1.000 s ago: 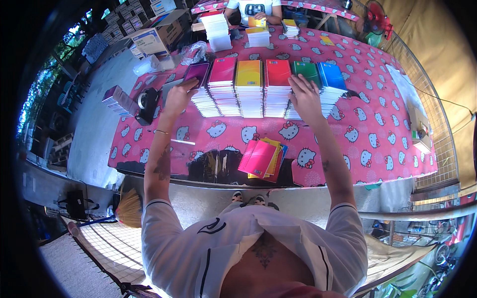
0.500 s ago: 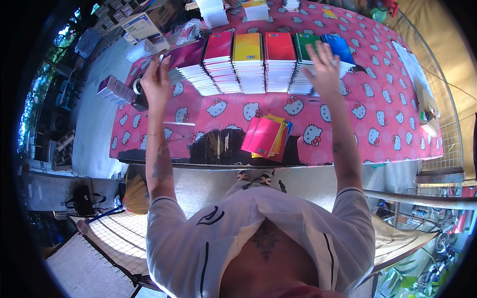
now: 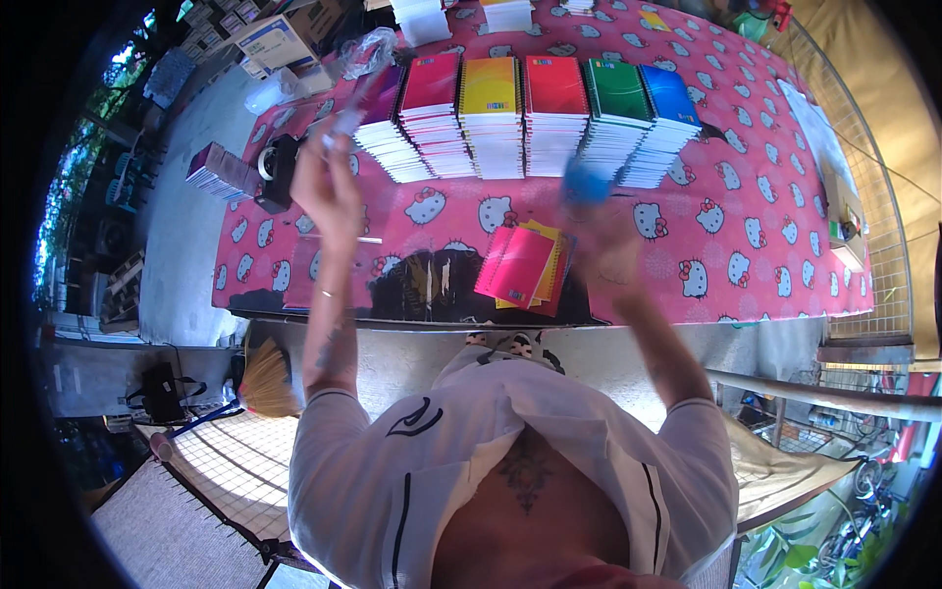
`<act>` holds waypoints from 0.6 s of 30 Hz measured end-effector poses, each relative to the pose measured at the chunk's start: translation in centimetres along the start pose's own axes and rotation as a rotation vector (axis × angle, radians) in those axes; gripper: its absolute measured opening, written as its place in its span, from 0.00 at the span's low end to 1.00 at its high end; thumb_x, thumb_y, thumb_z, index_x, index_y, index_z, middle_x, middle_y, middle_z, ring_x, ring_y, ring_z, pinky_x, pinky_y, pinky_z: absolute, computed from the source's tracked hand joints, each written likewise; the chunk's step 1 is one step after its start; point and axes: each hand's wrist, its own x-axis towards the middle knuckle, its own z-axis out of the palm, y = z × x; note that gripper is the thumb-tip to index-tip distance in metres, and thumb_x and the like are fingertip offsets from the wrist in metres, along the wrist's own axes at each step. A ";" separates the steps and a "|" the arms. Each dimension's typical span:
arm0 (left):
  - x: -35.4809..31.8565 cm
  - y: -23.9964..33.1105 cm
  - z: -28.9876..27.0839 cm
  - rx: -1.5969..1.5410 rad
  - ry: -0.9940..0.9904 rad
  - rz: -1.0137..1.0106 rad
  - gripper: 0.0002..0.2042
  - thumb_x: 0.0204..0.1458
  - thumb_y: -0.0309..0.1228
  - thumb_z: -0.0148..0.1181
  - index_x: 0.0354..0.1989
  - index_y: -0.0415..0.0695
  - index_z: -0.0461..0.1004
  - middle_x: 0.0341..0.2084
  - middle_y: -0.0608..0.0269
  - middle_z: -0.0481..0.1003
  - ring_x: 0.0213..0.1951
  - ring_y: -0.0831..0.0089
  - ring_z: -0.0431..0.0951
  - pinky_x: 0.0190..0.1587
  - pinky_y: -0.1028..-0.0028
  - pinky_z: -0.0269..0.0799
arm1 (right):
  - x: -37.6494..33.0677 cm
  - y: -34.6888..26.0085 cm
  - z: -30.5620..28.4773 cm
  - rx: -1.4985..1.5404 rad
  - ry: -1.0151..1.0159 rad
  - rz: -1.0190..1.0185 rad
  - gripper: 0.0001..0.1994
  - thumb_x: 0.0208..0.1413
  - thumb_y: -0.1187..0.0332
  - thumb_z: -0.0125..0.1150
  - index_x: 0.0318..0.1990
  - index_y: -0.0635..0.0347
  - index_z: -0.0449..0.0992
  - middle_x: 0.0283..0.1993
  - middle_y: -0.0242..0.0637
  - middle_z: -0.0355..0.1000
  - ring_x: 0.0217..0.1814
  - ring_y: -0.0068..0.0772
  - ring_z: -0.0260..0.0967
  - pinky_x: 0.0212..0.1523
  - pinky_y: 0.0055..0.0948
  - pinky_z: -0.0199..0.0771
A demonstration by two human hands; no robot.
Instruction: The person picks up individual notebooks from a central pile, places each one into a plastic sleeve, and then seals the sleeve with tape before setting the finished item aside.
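My left hand (image 3: 329, 187) is raised beside the purple notebook stack (image 3: 400, 152), its fingers closed on a purple notebook (image 3: 371, 101) that is smeared by motion. Over the near middle of the table, my right hand (image 3: 610, 245) grips a blue notebook (image 3: 587, 184), also blurred. Just left of that hand lies a small fanned pile with a pink notebook (image 3: 514, 263) on top and yellow ones under it. Behind stand spiral notebook stacks in a row: magenta (image 3: 430, 88), yellow (image 3: 491, 90), red (image 3: 556, 90), green (image 3: 618, 90) and blue (image 3: 671, 98).
A black tape dispenser (image 3: 279, 175) stands at the table's left side, near a small stack of notebooks (image 3: 221, 175). A clear plastic bag (image 3: 369, 55) and cardboard boxes (image 3: 280, 44) are at the far left. The pink patterned tablecloth (image 3: 775, 257) has a torn black patch (image 3: 432, 285) along its front edge.
My right hand has come from the green and blue stacks toward me with a blue notebook. My left hand has moved slightly right and nearer, with the purple notebook.
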 end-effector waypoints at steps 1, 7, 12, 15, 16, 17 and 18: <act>-2.3 0.2 0.5 0.029 -0.050 0.122 0.08 0.61 0.24 0.54 0.43 0.34 0.77 0.32 0.56 0.77 0.30 0.71 0.74 0.37 0.73 0.70 | -3.6 -1.8 3.6 0.069 -0.137 -0.009 0.13 0.52 0.64 0.66 0.45 0.49 0.79 0.46 0.31 0.74 0.44 0.37 0.71 0.43 0.40 0.70; -22.6 2.5 1.4 -0.077 -0.973 0.252 0.25 0.51 0.34 0.65 0.59 0.43 0.72 0.54 0.49 0.72 0.57 0.50 0.73 0.58 0.54 0.69 | -10.9 -1.9 7.5 0.573 -0.045 0.779 0.16 0.59 0.63 0.63 0.54 0.53 0.75 0.51 0.35 0.74 0.53 0.38 0.70 0.50 0.41 0.70; -20.9 1.4 3.2 0.051 -0.880 -0.420 0.26 0.52 0.38 0.67 0.58 0.41 0.71 0.49 0.50 0.74 0.51 0.53 0.76 0.55 0.60 0.71 | -10.2 -0.7 6.5 1.136 -0.053 1.680 0.26 0.57 0.62 0.68 0.60 0.59 0.65 0.52 0.37 0.72 0.55 0.32 0.71 0.52 0.32 0.72; -23.5 -3.6 5.2 -0.422 -0.942 -1.094 0.27 0.53 0.33 0.66 0.60 0.38 0.66 0.45 0.55 0.75 0.46 0.67 0.78 0.49 0.68 0.74 | -7.7 -3.3 7.9 1.314 -0.068 1.554 0.30 0.53 0.63 0.72 0.59 0.60 0.62 0.49 0.36 0.72 0.53 0.29 0.71 0.53 0.30 0.74; -23.9 -3.0 5.6 -0.529 -0.877 -1.152 0.27 0.53 0.30 0.66 0.61 0.38 0.65 0.44 0.56 0.75 0.45 0.69 0.78 0.49 0.70 0.74 | -7.5 -3.9 9.1 1.344 -0.047 1.519 0.30 0.52 0.64 0.73 0.58 0.60 0.62 0.48 0.37 0.72 0.53 0.29 0.71 0.53 0.30 0.74; -24.1 -2.3 5.8 -0.635 -0.805 -1.207 0.28 0.52 0.28 0.65 0.62 0.37 0.64 0.43 0.57 0.75 0.44 0.71 0.78 0.48 0.71 0.74 | -7.4 -4.3 10.3 1.377 -0.031 1.480 0.29 0.51 0.65 0.74 0.56 0.60 0.63 0.48 0.37 0.72 0.52 0.28 0.71 0.53 0.30 0.74; -22.8 -0.5 5.3 -0.566 -0.854 -1.146 0.32 0.51 0.22 0.64 0.65 0.38 0.58 0.46 0.55 0.73 0.47 0.69 0.76 0.49 0.70 0.75 | -7.6 -4.6 11.6 1.228 -0.006 1.404 0.31 0.49 0.70 0.75 0.56 0.59 0.60 0.50 0.38 0.71 0.53 0.28 0.71 0.54 0.30 0.74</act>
